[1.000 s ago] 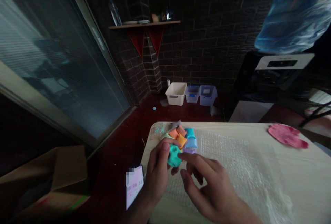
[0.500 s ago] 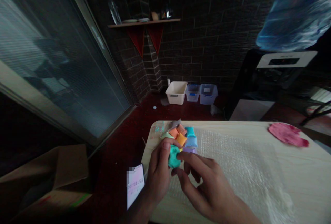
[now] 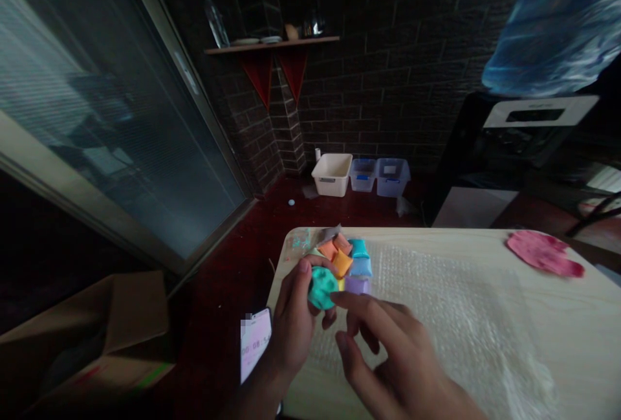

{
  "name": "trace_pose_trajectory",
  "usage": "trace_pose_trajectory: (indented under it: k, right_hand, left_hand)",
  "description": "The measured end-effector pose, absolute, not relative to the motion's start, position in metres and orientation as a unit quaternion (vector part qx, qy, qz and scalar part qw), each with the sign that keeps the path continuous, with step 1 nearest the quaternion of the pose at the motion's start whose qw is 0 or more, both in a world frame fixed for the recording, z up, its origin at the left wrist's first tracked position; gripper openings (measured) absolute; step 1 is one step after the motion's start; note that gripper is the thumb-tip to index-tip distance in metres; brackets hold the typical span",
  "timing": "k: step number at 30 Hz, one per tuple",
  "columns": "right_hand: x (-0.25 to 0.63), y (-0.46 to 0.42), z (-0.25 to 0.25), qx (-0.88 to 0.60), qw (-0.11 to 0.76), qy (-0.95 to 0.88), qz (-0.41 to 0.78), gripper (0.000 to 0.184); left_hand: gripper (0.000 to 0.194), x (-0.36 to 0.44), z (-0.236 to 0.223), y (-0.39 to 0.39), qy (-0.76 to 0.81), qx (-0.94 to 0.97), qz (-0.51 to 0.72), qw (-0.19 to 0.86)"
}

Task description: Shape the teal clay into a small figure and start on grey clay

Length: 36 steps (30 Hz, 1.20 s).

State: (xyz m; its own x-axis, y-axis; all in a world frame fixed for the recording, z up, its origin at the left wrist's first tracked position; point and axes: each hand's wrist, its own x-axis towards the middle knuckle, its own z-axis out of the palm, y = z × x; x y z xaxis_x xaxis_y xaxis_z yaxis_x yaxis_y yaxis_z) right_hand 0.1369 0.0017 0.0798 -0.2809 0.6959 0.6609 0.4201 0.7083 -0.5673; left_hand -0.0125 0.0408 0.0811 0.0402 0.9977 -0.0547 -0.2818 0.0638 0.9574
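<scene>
A lump of teal modelling clay (image 3: 322,287), dented on its face, is held in my left hand (image 3: 295,323), whose fingers curl around it. My right hand (image 3: 392,342) has its index fingertip at the clay's right edge, with the thumb spread apart below; it grips nothing. Just beyond the clay lie several small packets of coloured clay, among them an orange packet (image 3: 342,263), a light blue packet (image 3: 360,268) and a purple packet (image 3: 356,285). Bubble wrap (image 3: 436,303) is spread under and to the right of my right hand.
A flattened pink piece (image 3: 543,253) lies at the right of the wooden table (image 3: 577,316). A phone (image 3: 255,342) showing a timer is by the left edge. On the floor are a cardboard box (image 3: 130,323) and a white bin (image 3: 332,175). A water dispenser (image 3: 524,116) stands back right.
My right index finger pressed into the clay and has drawn back to its edge, the thumb parting from it. My left hand has turned the clay slightly, showing its dented face more fully.
</scene>
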Motion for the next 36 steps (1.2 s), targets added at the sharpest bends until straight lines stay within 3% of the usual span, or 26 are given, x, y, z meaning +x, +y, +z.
trace_pose_trajectory:
  k: [8,18,30,36]
  right_hand:
    - [0.133,-0.002,0.082,-0.367,0.444,-0.814,0.079,0.041]
    - [0.130,0.001,0.082,-0.399,0.427,-0.805,0.097,0.038]
    - [0.130,0.001,0.076,-0.398,0.400,-0.822,0.071,0.041]
    - [0.132,0.001,0.078,-0.381,0.457,-0.801,0.057,0.040]
  left_hand:
    - [0.054,-0.012,0.082,0.037,0.482,0.457,0.536,0.520]
    - [0.049,-0.010,0.077,0.036,0.496,0.507,0.539,0.454]
    - [0.051,-0.008,0.077,0.034,0.505,0.479,0.547,0.465]
    - [0.053,-0.010,0.078,0.042,0.471,0.416,0.564,0.536]
